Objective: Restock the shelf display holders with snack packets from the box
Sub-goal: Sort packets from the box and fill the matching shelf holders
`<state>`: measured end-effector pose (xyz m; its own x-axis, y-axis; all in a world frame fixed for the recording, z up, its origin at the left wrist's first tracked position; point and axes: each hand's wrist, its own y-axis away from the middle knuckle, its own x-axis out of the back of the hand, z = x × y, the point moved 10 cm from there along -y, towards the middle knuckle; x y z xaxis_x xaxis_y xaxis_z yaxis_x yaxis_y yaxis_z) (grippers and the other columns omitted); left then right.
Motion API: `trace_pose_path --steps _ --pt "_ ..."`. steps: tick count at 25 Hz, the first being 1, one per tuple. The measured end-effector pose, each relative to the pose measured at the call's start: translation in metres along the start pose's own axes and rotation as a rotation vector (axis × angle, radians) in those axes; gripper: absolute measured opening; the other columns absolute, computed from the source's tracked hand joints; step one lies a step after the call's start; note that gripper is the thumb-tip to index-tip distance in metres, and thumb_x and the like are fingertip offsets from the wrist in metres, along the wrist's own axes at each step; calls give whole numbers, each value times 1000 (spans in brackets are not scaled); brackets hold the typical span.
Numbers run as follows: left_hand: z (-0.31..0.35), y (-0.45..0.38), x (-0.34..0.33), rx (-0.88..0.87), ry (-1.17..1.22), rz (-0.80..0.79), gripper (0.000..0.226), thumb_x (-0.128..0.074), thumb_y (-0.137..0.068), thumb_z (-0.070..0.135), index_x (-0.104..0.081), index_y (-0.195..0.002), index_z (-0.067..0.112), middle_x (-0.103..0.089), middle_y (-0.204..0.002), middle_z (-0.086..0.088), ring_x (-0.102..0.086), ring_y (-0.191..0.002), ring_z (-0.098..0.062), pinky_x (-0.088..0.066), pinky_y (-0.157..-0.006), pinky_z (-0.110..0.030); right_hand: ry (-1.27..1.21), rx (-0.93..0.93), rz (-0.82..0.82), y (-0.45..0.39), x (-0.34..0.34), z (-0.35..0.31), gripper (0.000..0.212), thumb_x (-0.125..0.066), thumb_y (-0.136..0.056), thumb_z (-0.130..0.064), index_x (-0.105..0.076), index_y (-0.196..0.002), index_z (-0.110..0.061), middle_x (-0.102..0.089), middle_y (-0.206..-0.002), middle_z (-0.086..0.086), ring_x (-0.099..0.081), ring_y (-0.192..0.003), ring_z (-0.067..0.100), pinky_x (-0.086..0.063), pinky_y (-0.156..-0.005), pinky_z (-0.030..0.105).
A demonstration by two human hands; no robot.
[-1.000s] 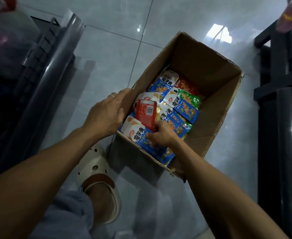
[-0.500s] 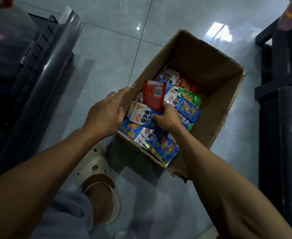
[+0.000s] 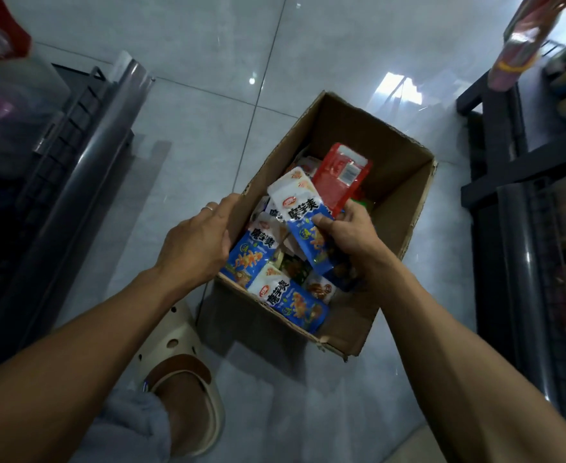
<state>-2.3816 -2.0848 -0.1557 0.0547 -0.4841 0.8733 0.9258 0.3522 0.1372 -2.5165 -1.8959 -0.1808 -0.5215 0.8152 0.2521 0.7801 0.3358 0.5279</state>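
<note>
An open cardboard box [image 3: 405,192] sits on the tiled floor with several blue-and-white snack packets [image 3: 254,248] inside. My right hand [image 3: 348,235] grips a bunch of packets lifted above the box: a blue-and-white packet [image 3: 303,208] in front and a red packet [image 3: 340,177] behind it. My left hand [image 3: 198,242] grips the box's left wall at its rim, fingers curled over the edge. One more blue packet [image 3: 295,300] leans on the near wall of the box.
A dark shelf unit [image 3: 57,182] with a clear front rail stands at the left. Another dark wire shelf [image 3: 528,228] with packets stands at the right. My foot in a cream clog [image 3: 188,379] is just left of the box's near corner.
My right hand has risen out of the box with the red packet and gathered a blue-and-white packet too. The left hand stays on the box wall.
</note>
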Motion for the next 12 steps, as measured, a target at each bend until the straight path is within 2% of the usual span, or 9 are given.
trace_pose_path --steps 3,4,7,9,10,12 --pt "1 0 -4 52 -65 -105 60 -48 -97 18 -22 -150 23 -54 -128 -13 -59 -101 -32 -49 -75 -43 -204 -34 55 14 24 -13 23 -66 -91 -7 -57 -112 -8 -75 -96 9 -74 -80 23 -61 -72 37" --pt "4 1 1 67 -85 -102 60 -50 -97 21 -22 -150 21 -51 -131 -13 -56 -107 -32 -49 -79 -45 -246 -48 55 22 29 -17 25 -66 -91 -9 -57 -113 -6 -75 -96 10 -74 -80 23 -61 -72 38" --pt "38 10 35 5 3 160 56 -54 -95 32 -37 -145 11 -47 -134 -13 -46 -121 -30 -45 -91 -46 -318 -28 34 40 39 -24 25 -64 -92 -8 -58 -116 -1 -73 -102 17 -74 -80 23 -61 -67 35" --pt "60 16 43 28 252 237 49 -54 -96 34 -44 -138 12 -50 -126 -5 -49 -113 -21 -45 -89 -40 -423 -8 -11 52 36 -30 30 -62 -93 -8 -56 -121 2 -70 -111 20 -73 -85 27 -61 -70 38" --pt "66 17 36 105 439 183 46 -55 -96 36 -48 -135 13 -53 -121 -1 -53 -108 -16 -48 -87 -37 -481 -1 -31 58 32 -33 32 -61 -94 -9 -55 -123 2 -70 -113 21 -73 -86 27 -61 -70 39" --pt "80 22 0 333 976 -74 35 -58 -96 37 -58 -122 13 -67 -113 -1 -65 -99 -16 -55 -85 -37 -558 5 -48 68 24 -39 33 -59 -95 -9 -54 -125 2 -69 -115 21 -73 -87 28 -61 -70 39"
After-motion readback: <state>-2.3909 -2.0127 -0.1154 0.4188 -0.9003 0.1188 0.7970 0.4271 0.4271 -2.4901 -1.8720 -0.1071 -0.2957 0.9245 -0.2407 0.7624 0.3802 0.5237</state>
